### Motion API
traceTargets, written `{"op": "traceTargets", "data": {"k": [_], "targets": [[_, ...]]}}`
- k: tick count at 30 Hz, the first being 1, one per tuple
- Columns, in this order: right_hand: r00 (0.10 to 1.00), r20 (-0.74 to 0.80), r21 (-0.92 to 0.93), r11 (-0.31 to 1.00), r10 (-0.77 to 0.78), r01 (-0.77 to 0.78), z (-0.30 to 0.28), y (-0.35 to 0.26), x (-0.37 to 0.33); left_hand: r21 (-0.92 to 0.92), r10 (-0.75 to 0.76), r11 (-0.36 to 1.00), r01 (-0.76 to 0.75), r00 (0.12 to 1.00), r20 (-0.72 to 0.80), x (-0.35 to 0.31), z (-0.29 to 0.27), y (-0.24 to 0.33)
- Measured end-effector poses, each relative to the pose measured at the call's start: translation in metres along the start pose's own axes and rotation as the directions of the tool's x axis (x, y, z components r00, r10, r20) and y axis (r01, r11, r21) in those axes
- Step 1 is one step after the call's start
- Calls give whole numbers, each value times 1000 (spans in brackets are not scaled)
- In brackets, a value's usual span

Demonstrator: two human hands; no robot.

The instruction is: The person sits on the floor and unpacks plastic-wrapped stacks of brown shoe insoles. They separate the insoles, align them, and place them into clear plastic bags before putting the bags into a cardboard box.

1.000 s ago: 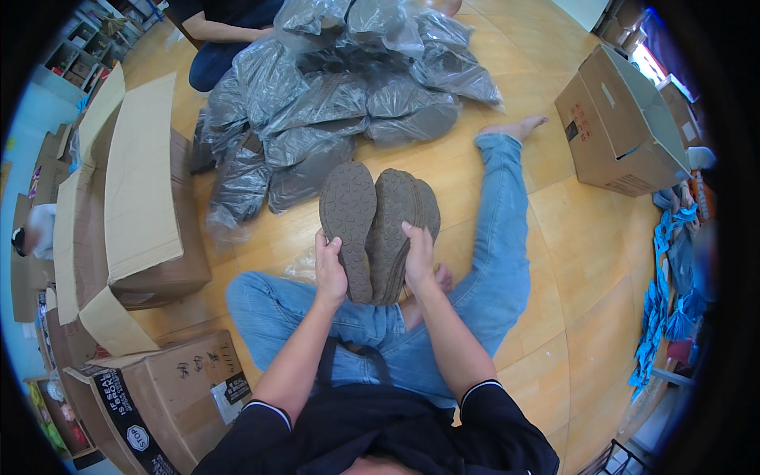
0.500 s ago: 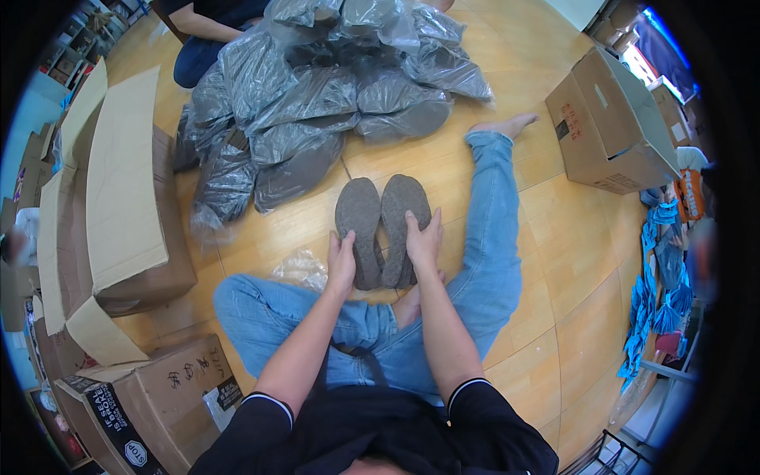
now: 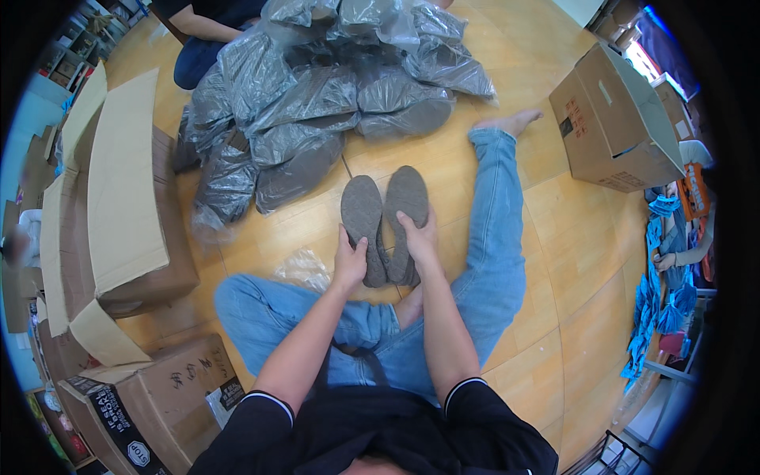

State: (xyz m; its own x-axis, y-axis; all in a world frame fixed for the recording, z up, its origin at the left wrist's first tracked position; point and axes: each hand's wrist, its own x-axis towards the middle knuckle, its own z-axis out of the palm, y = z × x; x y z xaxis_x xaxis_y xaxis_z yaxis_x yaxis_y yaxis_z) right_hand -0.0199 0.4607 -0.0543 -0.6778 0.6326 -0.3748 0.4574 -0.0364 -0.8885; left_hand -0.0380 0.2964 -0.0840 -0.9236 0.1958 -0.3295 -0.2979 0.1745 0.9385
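Two grey felt-like insoles are held side by side above the floor, between my legs. My left hand (image 3: 350,260) is closed round the lower outer edge of the left insole (image 3: 361,210), its thumb pressed on the top face. My right hand (image 3: 420,239) grips the right insole (image 3: 408,190) the same way, thumb on top. More grey layers show beneath and between the two; how many I cannot tell. A clear crumpled plastic bag (image 3: 302,269) lies on the floor beside my left hand.
Ahead is a heap of clear bags (image 3: 305,103) filled with grey insoles. An open cardboard box (image 3: 131,182) and another carton (image 3: 170,388) stand at left; a further box (image 3: 613,119) stands far right. Another person's arm (image 3: 204,25) shows behind the heap, and a hand (image 3: 665,261) among blue strips.
Both insoles have shifted slightly right, and their tilt has changed, so they look narrower. The right one reaches a little farther forward. At far right, another person's hand has come into view.
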Motion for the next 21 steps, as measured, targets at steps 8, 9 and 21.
{"op": "traceTargets", "data": {"k": [8,9,21], "targets": [[928,278,567,822,-248,50,-58,-94,-75,-291,87,955,-63,994,70,-52,-9,78],[918,306,540,840,-252,51,-56,-98,-91,-456,124,889,-36,979,163,-64,-11,91],[915,216,534,826,-340,181,-34,-102,-161,-706,238,688,-168,971,1,-136,-64,116]]}}
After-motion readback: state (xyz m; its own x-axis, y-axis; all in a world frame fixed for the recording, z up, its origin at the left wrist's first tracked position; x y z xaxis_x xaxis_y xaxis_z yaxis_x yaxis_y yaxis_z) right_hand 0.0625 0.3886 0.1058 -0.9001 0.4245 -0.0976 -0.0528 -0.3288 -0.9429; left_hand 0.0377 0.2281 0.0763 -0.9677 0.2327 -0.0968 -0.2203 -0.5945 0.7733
